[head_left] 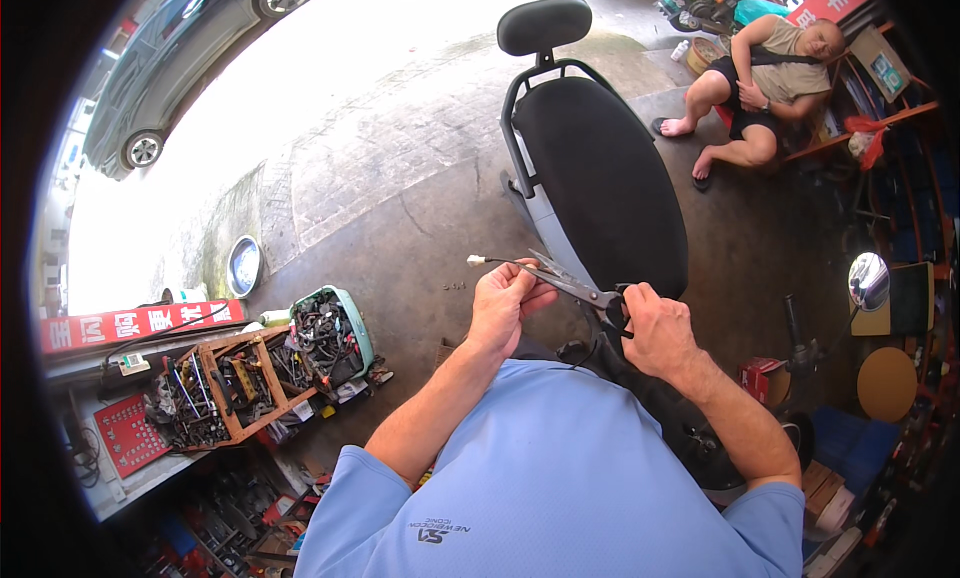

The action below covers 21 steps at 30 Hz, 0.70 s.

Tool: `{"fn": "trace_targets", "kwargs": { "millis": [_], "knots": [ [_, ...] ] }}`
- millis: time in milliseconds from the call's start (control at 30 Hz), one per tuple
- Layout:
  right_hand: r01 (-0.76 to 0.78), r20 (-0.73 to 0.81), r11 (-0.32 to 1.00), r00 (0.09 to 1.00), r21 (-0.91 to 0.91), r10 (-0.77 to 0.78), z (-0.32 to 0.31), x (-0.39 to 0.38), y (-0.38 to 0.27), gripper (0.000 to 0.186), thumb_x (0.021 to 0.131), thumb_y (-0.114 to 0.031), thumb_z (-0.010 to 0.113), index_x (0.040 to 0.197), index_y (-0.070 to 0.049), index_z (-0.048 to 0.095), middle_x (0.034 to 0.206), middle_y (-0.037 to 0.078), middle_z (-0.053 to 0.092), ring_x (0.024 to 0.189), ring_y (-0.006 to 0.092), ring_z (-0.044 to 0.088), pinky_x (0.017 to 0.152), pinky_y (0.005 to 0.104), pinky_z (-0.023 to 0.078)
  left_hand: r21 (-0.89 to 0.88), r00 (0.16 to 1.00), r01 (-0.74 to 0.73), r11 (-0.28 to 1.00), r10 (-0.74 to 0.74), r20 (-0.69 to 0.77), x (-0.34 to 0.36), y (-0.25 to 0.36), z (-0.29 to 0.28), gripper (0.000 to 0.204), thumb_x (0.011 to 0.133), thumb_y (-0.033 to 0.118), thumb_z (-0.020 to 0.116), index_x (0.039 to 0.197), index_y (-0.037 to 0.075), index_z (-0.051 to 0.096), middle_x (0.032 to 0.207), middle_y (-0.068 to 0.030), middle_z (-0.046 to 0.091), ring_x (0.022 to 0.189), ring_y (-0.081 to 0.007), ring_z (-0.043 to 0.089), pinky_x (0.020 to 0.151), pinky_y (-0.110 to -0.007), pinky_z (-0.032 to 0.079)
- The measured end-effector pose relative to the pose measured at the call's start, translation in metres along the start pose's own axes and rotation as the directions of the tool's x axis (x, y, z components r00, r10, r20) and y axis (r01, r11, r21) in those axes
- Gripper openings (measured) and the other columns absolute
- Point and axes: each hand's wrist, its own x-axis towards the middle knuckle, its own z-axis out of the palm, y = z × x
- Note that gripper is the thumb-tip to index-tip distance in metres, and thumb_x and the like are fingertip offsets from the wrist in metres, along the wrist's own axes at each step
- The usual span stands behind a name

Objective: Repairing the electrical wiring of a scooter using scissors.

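Observation:
My right hand (655,330) is closed around the handles of a pair of scissors (590,293), whose blades point left and stand slightly apart. In front of my body, my left hand (505,303) pinches a thin dark cable beside the blade tips. A small white connector (476,261) sticks out to the left of those fingers on the cable's end. Whether the cable lies between the blades is hard to make out. Just beyond both hands stretches the long black seat (600,158) of a scooter, with a padded backrest (545,26) at its far end.
On the left, a wooden tool tray (262,383) and a green-rimmed bin (358,323) of parts stand on a bench. A round basin (244,266) lies beyond. At far right a person (770,83) sits near shelves. A mirror (869,281) rises at right; a car (190,68) stands outside.

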Motion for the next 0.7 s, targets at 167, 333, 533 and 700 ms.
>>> {"fn": "trace_targets", "kwargs": {
  "millis": [167,333,533,700],
  "knots": [
    [0.015,-0.001,1.0,1.0,-0.018,-0.015,0.0017,0.0002,0.0027,0.022,0.07,-0.002,0.061,0.088,-0.002,0.048,0.084,0.015,0.055,0.073,0.0359,0.061,0.065,0.0449,0.049,0.025,1.0,-0.01,1.0,0.01,0.009,-0.0017,0.0043,0.001,0.012,0.097,0.008,0.051,0.104,-0.001,0.056,0.094,-0.0104,0.066,0.084,-0.0181,0.068,0.074,-0.028,0.059],
    [0.026,0.01,0.999,1.0,-0.043,-0.025,0.0,0.0008,0.0025,0.025,0.069,-0.003,0.063,0.088,-0.002,0.047,0.084,0.015,0.055,0.072,0.0353,0.062,0.064,0.045,0.05,0.031,1.0,-0.017,0.999,0.017,0.023,-0.0024,0.0065,0.0012,0.013,0.097,0.009,0.051,0.103,-0.001,0.056,0.095,-0.0111,0.066,0.085,-0.0189,0.068,0.075,-0.029,0.059],
    [0.01,0.019,0.998,1.0,-0.062,-0.009,-0.0001,0.0013,0.0036,0.026,0.069,-0.003,0.063,0.089,-0.004,0.048,0.085,0.013,0.056,0.072,0.0343,0.064,0.062,0.0467,0.051,0.05,1.0,-0.02,0.999,0.019,0.017,-0.0031,0.0085,0.0028,0.013,0.097,0.01,0.051,0.103,-0.001,0.057,0.095,-0.0113,0.067,0.085,-0.0191,0.068,0.076,-0.029,0.058],
    [0.006,0.01,0.999,1.0,-0.053,-0.006,0.0006,0.0011,0.0046,0.026,0.068,-0.003,0.063,0.089,-0.004,0.048,0.086,0.013,0.056,0.072,0.0344,0.064,0.061,0.0474,0.051,0.039,0.999,-0.034,0.999,0.033,0.036,-0.0028,0.0085,0.002,0.014,0.096,0.012,0.054,0.103,0.0,0.058,0.094,-0.0111,0.067,0.084,-0.0179,0.069,0.074,-0.028,0.059]
  ]
}}
